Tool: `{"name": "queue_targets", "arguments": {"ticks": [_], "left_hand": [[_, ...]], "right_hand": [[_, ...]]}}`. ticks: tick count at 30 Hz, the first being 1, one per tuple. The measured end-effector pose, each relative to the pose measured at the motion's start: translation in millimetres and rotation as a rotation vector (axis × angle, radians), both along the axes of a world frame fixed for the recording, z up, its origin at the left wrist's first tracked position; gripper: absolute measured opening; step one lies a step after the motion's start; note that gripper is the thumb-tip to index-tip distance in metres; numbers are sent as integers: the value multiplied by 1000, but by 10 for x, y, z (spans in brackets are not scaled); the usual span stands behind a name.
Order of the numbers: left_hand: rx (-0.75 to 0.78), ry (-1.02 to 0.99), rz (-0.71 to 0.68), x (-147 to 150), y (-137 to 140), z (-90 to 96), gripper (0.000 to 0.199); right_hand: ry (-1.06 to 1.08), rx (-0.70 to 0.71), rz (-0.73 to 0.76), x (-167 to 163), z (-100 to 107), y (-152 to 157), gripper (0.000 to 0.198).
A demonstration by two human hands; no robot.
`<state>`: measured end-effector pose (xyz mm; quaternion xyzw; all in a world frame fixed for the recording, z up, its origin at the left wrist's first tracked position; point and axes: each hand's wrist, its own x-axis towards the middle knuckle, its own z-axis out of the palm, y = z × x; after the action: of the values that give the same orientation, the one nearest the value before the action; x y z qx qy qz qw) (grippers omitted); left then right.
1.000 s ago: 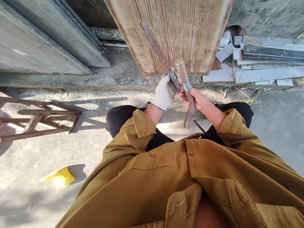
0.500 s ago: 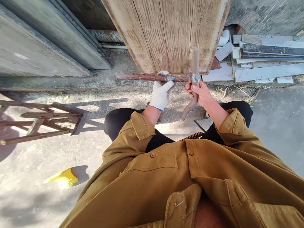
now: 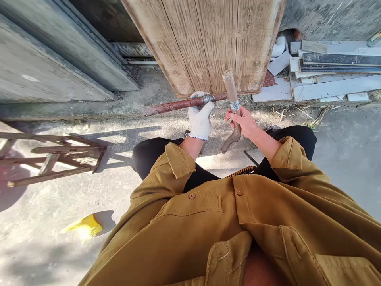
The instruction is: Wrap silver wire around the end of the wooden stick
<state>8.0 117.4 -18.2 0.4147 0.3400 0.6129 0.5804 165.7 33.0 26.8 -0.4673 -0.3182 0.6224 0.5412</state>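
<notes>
My left hand (image 3: 200, 121), in a white work glove, is closed around a reddish-brown wooden stick (image 3: 174, 106). Silvery wire (image 3: 207, 98) is wound round that stick near my gloved fingers. A grey-brown crooked stick (image 3: 231, 88) is gripped in my bare right hand (image 3: 244, 123). Its straight upper part leans slightly left, and its lower end bends to the left. More wire (image 3: 234, 106) wraps it just above my fingers. The reddish stick's right end reaches the crooked stick; whether they are joined there I cannot tell.
A weathered plank panel (image 3: 205, 47) leans just beyond the sticks. Strips of board (image 3: 336, 81) are piled at the right by the wall. On the left, a wooden frame (image 3: 65, 155) stands on the concrete, with a yellow object (image 3: 85, 227) nearer me. Grey slabs (image 3: 53, 59) fill the upper left.
The reddish stick has tilted, its left end dropping toward me. My right hand has shifted left and slightly nearer, and the crooked stick's top now leans left.
</notes>
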Motion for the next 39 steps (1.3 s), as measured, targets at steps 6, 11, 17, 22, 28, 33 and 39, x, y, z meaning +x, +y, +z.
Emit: {"name": "queue_targets", "arguments": {"ticks": [6, 11, 17, 22, 28, 33, 39], "left_hand": [[-62, -60, -67, -34, -70, 117, 63], [-120, -99, -81, -36, -110, 232, 59], [-139, -39, -113, -15, -95, 247, 69], [-116, 23, -27, -15, -39, 234, 67], [-143, 0, 59, -6, -28, 269, 74], [-74, 59, 100, 17, -9, 233, 70], [79, 251, 69, -24, -58, 262, 58]], "right_hand": [[-95, 0, -75, 36, -88, 81, 78], [-231, 84, -191, 201, -41, 183, 70], [-240, 89, -273, 452, 144, 272, 67], [-287, 70, -132, 358, 211, 157, 56], [-333, 102, 48, 131, 96, 20, 48], [-305, 63, 11, 51, -16, 68, 48], [-230, 74, -150, 106, -23, 227, 56]]}}
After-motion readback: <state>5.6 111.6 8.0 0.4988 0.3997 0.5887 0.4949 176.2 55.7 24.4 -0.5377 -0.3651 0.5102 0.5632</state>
